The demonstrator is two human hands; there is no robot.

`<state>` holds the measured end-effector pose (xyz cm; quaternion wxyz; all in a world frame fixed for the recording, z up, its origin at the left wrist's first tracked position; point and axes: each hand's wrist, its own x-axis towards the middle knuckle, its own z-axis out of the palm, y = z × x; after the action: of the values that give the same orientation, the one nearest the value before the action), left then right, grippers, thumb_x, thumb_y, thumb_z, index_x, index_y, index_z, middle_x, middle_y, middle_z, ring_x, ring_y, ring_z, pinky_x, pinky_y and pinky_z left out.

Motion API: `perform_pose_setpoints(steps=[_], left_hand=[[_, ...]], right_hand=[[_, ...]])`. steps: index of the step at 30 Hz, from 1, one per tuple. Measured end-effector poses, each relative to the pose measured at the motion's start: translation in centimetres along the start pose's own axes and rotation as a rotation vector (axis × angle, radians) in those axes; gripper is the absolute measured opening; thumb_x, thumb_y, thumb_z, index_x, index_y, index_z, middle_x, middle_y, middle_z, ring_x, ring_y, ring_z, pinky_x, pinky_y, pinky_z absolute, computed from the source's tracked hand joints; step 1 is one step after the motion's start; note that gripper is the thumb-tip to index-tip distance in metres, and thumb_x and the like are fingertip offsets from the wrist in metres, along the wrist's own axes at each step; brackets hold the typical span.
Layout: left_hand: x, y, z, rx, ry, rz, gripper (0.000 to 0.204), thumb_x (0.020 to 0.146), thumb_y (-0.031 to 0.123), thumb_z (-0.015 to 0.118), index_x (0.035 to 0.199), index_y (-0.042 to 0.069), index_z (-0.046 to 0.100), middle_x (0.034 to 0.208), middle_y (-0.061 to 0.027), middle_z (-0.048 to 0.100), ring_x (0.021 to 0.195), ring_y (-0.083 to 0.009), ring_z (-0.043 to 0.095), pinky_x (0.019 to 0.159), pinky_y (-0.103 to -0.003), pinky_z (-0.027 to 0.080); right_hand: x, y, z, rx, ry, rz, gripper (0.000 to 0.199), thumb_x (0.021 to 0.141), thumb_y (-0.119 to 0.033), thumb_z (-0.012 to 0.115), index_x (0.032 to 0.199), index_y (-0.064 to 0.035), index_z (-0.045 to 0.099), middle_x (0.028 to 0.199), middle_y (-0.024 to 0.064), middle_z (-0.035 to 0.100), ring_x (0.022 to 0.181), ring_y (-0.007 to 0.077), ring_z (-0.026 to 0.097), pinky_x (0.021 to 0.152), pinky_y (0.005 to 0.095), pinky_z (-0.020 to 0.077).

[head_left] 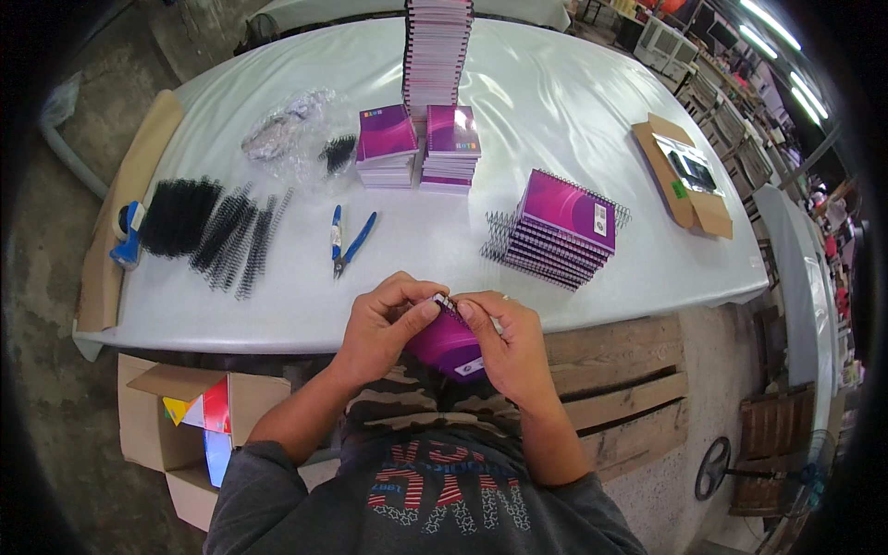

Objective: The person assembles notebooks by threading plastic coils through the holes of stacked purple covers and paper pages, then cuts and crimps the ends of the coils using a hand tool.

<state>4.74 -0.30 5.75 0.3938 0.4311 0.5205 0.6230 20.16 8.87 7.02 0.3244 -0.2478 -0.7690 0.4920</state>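
Note:
A small purple notebook is held over my lap, just off the table's near edge. My left hand pinches its bound edge at the top, thumb and fingers pressed together. Beside it my right hand grips the same edge, thumb on the cover. A dark spiral coil shows in part between my fingertips; how far it runs through the holes is hidden. Blue-handled cutting pliers lie on the table beyond my left hand. Loose black spiral coils lie in bunches at the left.
Bound purple notebooks are piled at right, coils poking out. Two shorter stacks and a tall stack stand farther back. A tape dispenser, crumpled plastic and flattened cardboard lie on the table. An opened box is at lower left.

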Motion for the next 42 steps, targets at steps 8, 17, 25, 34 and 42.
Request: perform_pose_setpoints(steps=[8, 17, 25, 34, 42], left_hand=[[-0.1, 0.0, -0.2, 0.023, 0.003, 0.020, 0.021, 0.090, 0.012, 0.058, 0.106, 0.000, 0.062, 0.090, -0.0005, 0.053, 0.082, -0.0069, 0.050, 0.073, -0.021, 0.041], [-0.2, 0.4, -0.1, -0.088, -0.061, 0.035, 0.018, 0.090, 0.007, 0.056, 0.106, -0.001, 0.060, 0.093, -0.0007, 0.053, 0.084, -0.0068, 0.053, 0.074, -0.021, 0.043], [0.5, 0.8, -1.3, -0.173, -0.179, -0.101, 0.010, 0.076, 0.000, 0.060, 0.085, 0.003, 0.056, 0.081, -0.0010, 0.050, 0.075, -0.0077, 0.049, 0.070, -0.023, 0.040], [1.1, 0.7, -0.8, -0.051, -0.229, -0.244, 0.018, 0.064, -0.010, 0.055, 0.070, 0.006, 0.047, 0.076, -0.0006, 0.048, 0.071, -0.0091, 0.046, 0.065, -0.023, 0.038], [3.9, 2.7, 3.2, -0.201, -0.318, -0.101, 0.075, 0.083, 0.029, 0.065, 0.139, 0.001, 0.024, 0.122, -0.0133, 0.048, 0.111, -0.0200, 0.049, 0.096, -0.035, 0.036]], right_hand=[[0.1, -1.0, 0.2, 0.128, -0.123, 0.232, 0.015, 0.083, -0.011, 0.062, 0.094, -0.0010, 0.063, 0.081, 0.0101, 0.063, 0.077, 0.0211, 0.060, 0.072, 0.0318, 0.0449], [-0.3, -0.9, 0.8, 0.240, 0.051, 0.141, 0.015, 0.078, -0.005, 0.069, 0.090, 0.0004, 0.063, 0.082, 0.0071, 0.064, 0.073, 0.0110, 0.059, 0.067, 0.0250, 0.0466], [-0.6, -1.1, 1.3, 0.323, 0.032, 0.082, 0.016, 0.073, 0.002, 0.070, 0.087, -0.0014, 0.064, 0.081, 0.0060, 0.062, 0.072, 0.0117, 0.059, 0.062, 0.0237, 0.0464], [-1.4, -1.2, 0.0, -0.024, 0.005, -0.098, 0.019, 0.071, 0.000, 0.070, 0.089, -0.0035, 0.062, 0.079, 0.0094, 0.058, 0.071, 0.0226, 0.057, 0.061, 0.0298, 0.0470], [1.6, -0.9, -3.9, 0.643, 0.727, -0.136, 0.024, 0.085, -0.011, 0.062, 0.105, -0.0013, 0.053, 0.096, 0.0058, 0.052, 0.090, 0.0126, 0.051, 0.075, 0.0273, 0.0430]])
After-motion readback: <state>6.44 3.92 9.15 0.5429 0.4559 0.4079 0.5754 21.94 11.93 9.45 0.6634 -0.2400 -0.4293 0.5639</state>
